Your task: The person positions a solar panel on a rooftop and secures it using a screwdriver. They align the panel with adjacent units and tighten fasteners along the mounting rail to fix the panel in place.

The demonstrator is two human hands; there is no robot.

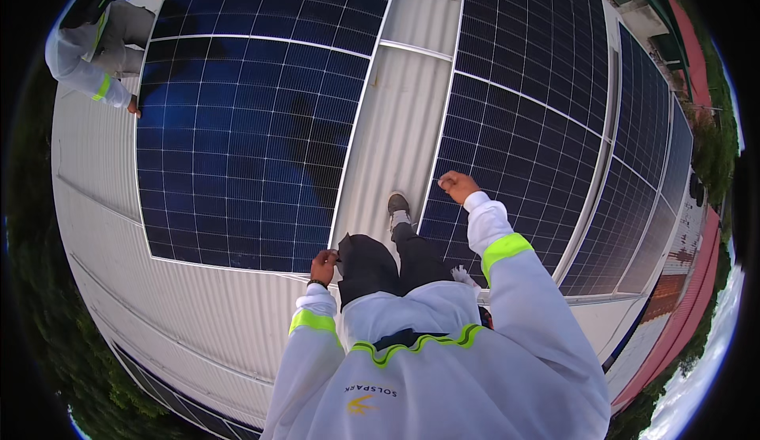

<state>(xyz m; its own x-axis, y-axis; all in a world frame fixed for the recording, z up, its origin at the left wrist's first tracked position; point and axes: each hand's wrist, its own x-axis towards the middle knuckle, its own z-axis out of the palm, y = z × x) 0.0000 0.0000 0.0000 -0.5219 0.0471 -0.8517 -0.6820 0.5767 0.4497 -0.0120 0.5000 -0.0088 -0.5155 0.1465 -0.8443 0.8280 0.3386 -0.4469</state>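
A dark blue solar panel [245,155] with a thin pale frame lies on my left. My left hand [322,268] is closed at its near right corner, fingers curled on the frame. Across a strip of bare roof, a second solar panel [514,163] lies on my right. My right hand [458,187] hangs over that panel's left edge, thumb and fingers drawn together in a pinch. Whatever may be between those fingers is too small to make out. At the left panel's far side, a co-worker [99,40] bends with one hand [134,108] on its edge.
White corrugated roofing [408,100] runs between the panels, with my shoe [399,206] on it. A pale rail [416,50] crosses this gap. More panels [641,131] lie farther right. At lower left, the roof [190,313] slopes toward trees [71,337] beyond its edge.
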